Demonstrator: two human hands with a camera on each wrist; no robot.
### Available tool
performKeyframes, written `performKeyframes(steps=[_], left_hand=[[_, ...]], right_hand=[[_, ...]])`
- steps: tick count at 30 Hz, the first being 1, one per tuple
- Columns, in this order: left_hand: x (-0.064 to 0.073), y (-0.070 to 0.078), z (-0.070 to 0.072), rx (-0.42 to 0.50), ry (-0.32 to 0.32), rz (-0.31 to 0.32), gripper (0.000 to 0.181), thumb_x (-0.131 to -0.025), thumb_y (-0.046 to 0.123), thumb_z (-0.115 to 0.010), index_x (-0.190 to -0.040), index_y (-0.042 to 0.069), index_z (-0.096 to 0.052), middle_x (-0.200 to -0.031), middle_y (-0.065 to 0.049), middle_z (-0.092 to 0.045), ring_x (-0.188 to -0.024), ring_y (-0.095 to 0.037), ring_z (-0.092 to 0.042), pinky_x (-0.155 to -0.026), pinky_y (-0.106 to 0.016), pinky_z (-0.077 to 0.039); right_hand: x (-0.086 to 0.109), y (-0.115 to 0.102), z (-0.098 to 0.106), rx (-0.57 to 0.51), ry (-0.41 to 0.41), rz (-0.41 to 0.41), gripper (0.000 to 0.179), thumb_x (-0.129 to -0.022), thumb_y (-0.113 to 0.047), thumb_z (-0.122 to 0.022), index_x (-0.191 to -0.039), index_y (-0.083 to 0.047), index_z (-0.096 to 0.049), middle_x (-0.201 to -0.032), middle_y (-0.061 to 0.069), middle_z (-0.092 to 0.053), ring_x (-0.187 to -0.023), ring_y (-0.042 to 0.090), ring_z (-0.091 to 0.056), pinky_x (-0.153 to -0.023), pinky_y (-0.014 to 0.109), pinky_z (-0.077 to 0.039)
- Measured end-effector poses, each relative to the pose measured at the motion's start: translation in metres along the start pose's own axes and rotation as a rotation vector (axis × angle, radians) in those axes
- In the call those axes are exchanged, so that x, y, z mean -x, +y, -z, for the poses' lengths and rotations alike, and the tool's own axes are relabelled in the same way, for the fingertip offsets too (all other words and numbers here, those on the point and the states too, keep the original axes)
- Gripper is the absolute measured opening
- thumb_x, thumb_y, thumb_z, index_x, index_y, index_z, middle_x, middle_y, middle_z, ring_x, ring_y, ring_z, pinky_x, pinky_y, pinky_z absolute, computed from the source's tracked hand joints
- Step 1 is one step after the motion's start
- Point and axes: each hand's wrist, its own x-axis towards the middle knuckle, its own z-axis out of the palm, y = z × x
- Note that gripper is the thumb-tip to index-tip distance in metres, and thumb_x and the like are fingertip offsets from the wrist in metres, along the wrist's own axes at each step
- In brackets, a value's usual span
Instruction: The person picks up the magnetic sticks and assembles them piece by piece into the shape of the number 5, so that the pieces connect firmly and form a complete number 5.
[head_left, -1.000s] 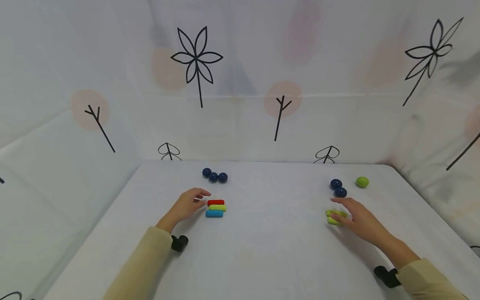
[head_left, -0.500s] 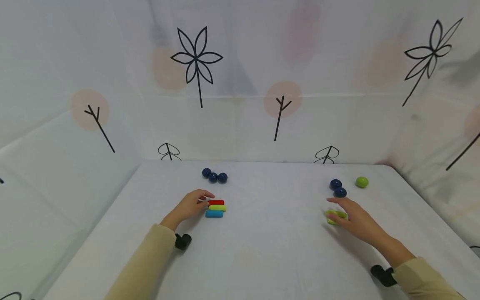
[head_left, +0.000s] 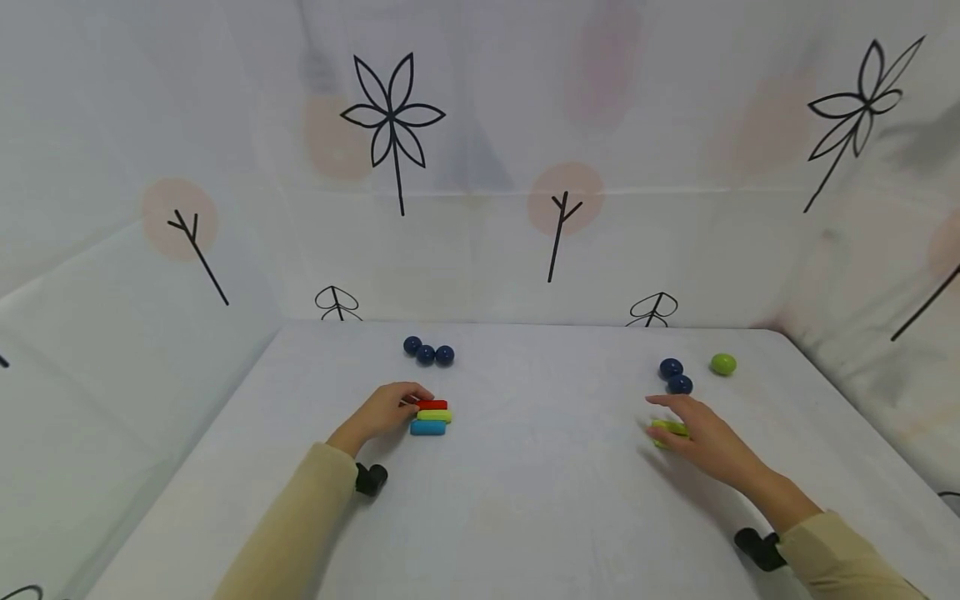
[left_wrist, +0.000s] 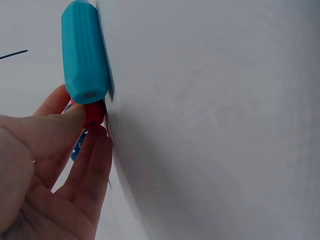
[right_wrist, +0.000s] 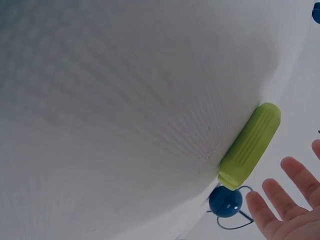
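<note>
At the left of the table my left hand (head_left: 381, 410) pinches the near end of a short red stick (left_wrist: 94, 114) between thumb and fingers. Side by side with the red one lie a yellow stick (head_left: 437, 415) and a blue ribbed stick (head_left: 428, 427). The blue stick (left_wrist: 84, 52) partly covers the red one in the left wrist view. My right hand (head_left: 708, 442) hovers with spread fingers over yellow-green ribbed sticks (head_left: 670, 427), partly hiding them. In the right wrist view, its fingers (right_wrist: 265, 212) are apart from the yellow-green stick (right_wrist: 251, 146).
Three navy balls (head_left: 426, 355) sit together behind the left sticks. Two more navy balls (head_left: 671, 368) stand just beyond my right hand, with a green ball (head_left: 723, 364) to their right. A patterned white cloth (head_left: 480, 258) hangs behind and beside the white table (head_left: 540, 483).
My left hand has moved right onto the red stick and its fingers have closed on its end. My right hand has shifted slightly left over the yellow-green sticks.
</note>
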Motion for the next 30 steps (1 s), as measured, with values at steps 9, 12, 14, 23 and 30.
performKeyframes(steps=[9,12,14,23,30], left_hand=[[-0.001,-0.001,0.001,-0.011,-0.004,-0.004,0.025,-0.09,0.0,-0.057,-0.109,0.014,-0.065,-0.112,-0.003,-0.061,-0.103,-0.023,-0.054,-0.094,-0.041,-0.043],[-0.001,0.001,0.001,-0.008,0.002,-0.001,0.026,-0.09,0.0,-0.057,-0.11,0.013,-0.065,-0.112,-0.003,-0.061,-0.102,-0.022,-0.054,-0.094,-0.041,-0.043],[0.0,0.002,0.002,-0.002,0.011,0.003,0.026,-0.09,0.0,-0.057,-0.111,0.014,-0.065,-0.112,-0.004,-0.061,-0.102,-0.022,-0.054,-0.094,-0.041,-0.043],[0.0,0.012,-0.004,0.032,0.009,-0.047,0.025,-0.091,0.002,-0.058,-0.112,0.014,-0.065,-0.112,-0.003,-0.06,-0.103,-0.022,-0.053,-0.094,-0.04,-0.043],[-0.002,0.022,-0.01,0.018,0.002,-0.086,0.026,-0.091,0.003,-0.057,-0.113,0.015,-0.064,-0.109,-0.001,-0.061,-0.099,-0.02,-0.053,-0.092,-0.039,-0.044]], right_hand=[[-0.003,-0.001,0.0,0.006,0.0,0.015,0.055,-0.089,-0.038,-0.061,-0.129,-0.001,-0.049,-0.128,0.026,-0.046,-0.119,0.046,-0.038,-0.093,0.063,-0.032],[-0.003,-0.003,-0.001,0.007,0.003,0.019,0.054,-0.089,-0.037,-0.061,-0.129,-0.002,-0.049,-0.128,0.026,-0.047,-0.118,0.045,-0.039,-0.093,0.062,-0.032],[-0.004,-0.004,-0.001,0.005,-0.002,0.018,0.054,-0.09,-0.036,-0.061,-0.129,-0.002,-0.049,-0.128,0.026,-0.046,-0.118,0.046,-0.039,-0.093,0.063,-0.032],[-0.005,-0.007,-0.004,0.005,0.0,0.018,0.053,-0.089,-0.036,-0.062,-0.128,-0.002,-0.05,-0.127,0.025,-0.048,-0.119,0.045,-0.04,-0.093,0.062,-0.033],[-0.006,-0.009,-0.005,0.005,-0.001,0.021,0.054,-0.088,-0.036,-0.063,-0.128,-0.002,-0.05,-0.127,0.024,-0.048,-0.118,0.044,-0.04,-0.093,0.061,-0.034]])
